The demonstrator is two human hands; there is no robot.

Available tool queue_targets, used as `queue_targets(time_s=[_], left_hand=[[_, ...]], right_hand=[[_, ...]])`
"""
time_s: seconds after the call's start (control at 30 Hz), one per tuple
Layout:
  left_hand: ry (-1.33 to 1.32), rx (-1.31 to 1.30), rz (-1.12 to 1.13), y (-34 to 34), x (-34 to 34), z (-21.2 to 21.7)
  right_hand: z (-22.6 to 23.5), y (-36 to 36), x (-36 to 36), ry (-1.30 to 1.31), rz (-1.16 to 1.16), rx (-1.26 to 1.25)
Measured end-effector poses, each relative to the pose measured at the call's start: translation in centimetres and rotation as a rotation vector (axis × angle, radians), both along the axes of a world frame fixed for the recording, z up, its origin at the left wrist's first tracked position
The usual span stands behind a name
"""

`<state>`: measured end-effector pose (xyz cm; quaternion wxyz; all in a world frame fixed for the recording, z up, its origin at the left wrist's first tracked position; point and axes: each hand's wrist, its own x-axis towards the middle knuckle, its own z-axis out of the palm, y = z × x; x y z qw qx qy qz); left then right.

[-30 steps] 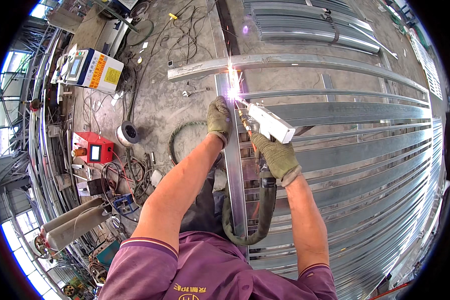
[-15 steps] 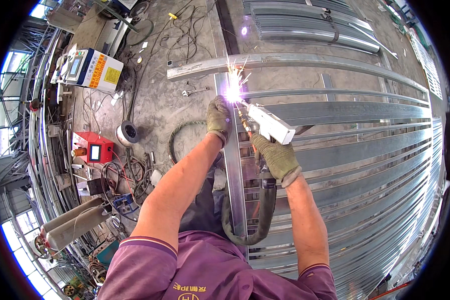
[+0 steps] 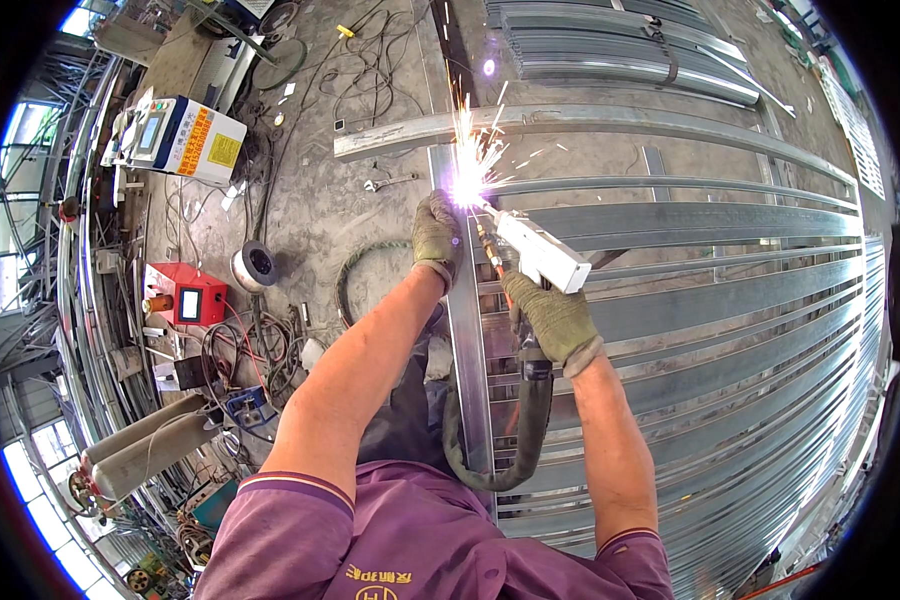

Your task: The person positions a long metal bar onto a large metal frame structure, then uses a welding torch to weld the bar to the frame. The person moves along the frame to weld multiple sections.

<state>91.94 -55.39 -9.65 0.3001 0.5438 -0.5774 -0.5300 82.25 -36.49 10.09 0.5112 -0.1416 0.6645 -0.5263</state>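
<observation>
Sparks [image 3: 467, 150] flying off bright arc at joint where upright steel rail [image 3: 467, 340] meets long crossbar [image 3: 610, 122]. Right hand [image 3: 553, 318], green work glove, fingers wrapped tight round grip of white welding gun [image 3: 536, 250]; gun tilted, nozzle aimed up-left into arc, just beside left hand. Left hand [image 3: 436, 232], same kind of glove, pressed on rail just below the weld; fingers curled over rail edge, seemingly gripping it, can't tell how tightly. Thick grey hose [image 3: 515, 440] dropping from gun handle, looping down under right forearm, crossing rail near purple shirt. Rail running from lower centre up to crossbar, lying across rows of grey steel slats [image 3: 730, 300] fanning right. Bundle of strapped steel sections [image 3: 620, 45] beyond crossbar, top of view. Concrete floor to left: white welder box [image 3: 185, 138] with yellow panel upper left, red box with small screen [image 3: 187, 297] mid-left, wire spool [image 3: 253, 266] just beside it, tangled cables between. Two gas cylinders [image 3: 145, 450] lying lower left. Wrench [image 3: 388, 183] on floor near crossbar's left end.
</observation>
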Motion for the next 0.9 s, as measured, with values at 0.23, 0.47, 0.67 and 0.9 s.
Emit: queue_targets(time_s=[0.23, 0.47, 0.67, 0.9], left_hand=[[-0.017, 0.010, -0.031, -0.1, 0.0, 0.4], [-0.044, 0.008, -0.018, 0.1, -0.2, 1.3], [-0.121, 0.037, -0.062, 0.3, -0.1, 4.4], [0.056, 0.100, 0.084, -0.5, 0.5, -0.9]], right_hand=[[0.3, 0.1, 0.2, 0.027, -0.022, -0.034], [-0.3, 0.5, 0.3, 0.028, -0.029, -0.043], [0.8, 0.8, 0.4, 0.016, -0.042, -0.019], [1.2, 2.1, 0.1, -0.070, -0.128, -0.043]])
